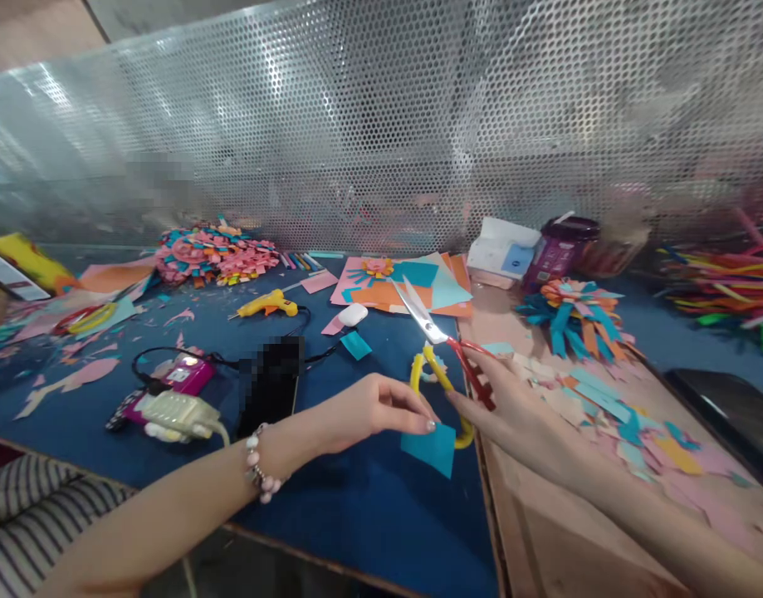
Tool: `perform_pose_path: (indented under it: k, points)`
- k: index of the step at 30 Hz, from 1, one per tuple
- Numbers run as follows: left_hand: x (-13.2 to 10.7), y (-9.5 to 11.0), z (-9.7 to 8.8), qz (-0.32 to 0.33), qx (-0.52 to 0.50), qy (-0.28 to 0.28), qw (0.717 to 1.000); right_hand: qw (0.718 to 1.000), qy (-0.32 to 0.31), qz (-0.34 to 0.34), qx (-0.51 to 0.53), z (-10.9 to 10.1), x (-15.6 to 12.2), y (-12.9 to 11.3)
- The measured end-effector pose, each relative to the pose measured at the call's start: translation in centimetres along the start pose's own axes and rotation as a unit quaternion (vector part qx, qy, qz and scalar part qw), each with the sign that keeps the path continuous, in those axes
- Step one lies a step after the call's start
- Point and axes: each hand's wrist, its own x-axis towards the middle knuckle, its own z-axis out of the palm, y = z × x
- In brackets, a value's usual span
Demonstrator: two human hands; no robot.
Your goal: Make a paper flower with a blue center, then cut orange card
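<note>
Between the thumb and fingers of my left hand is a small square of teal paper, held above the blue table near its front edge. My right hand grips a pair of scissors by the red handles. Their silver blades are slightly apart and point up and away to the left, clear of the teal paper. A yellow looped object lies behind and between my hands, partly hidden. Another small teal piece rests near a white rounded object.
A yellow glue gun, a dark phone and a purple device with a pale plug lie left. Coloured sheets and a heap of paper flowers sit behind. Paper scraps cover the right side. Another person's striped clothing shows left.
</note>
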Motion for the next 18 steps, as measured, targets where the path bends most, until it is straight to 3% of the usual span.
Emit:
perform_pose_path:
  k: [7,9,11,14,16,18]
  points:
    - [-0.4,0.6,0.2,0.002,0.035,-0.058,0.998,0.995,0.025,-0.017,-0.1,0.0,-0.1,-0.3]
    - [-0.8,1.0,0.5,0.003,0.028,-0.082,0.996,0.996,0.05,-0.004,-0.077,-0.1,-0.2,-0.3]
    - [-1.1,1.4,0.6,0.029,0.014,-0.079,0.996,0.997,0.064,0.041,0.016,-0.7,-0.2,-0.1]
    - [-1.1,1.9,0.2,0.112,0.01,0.047,0.993,0.973,0.015,0.137,0.188,-1.9,-0.1,-0.2]
    - [-0.8,2.1,-0.3,0.153,0.001,0.16,0.975,0.958,-0.033,0.166,0.231,-2.5,-0.1,-0.9]
    - [-0.4,2.3,-0.9,0.172,-0.035,0.223,0.959,0.954,-0.07,0.167,0.24,-2.7,-0.5,-2.1]
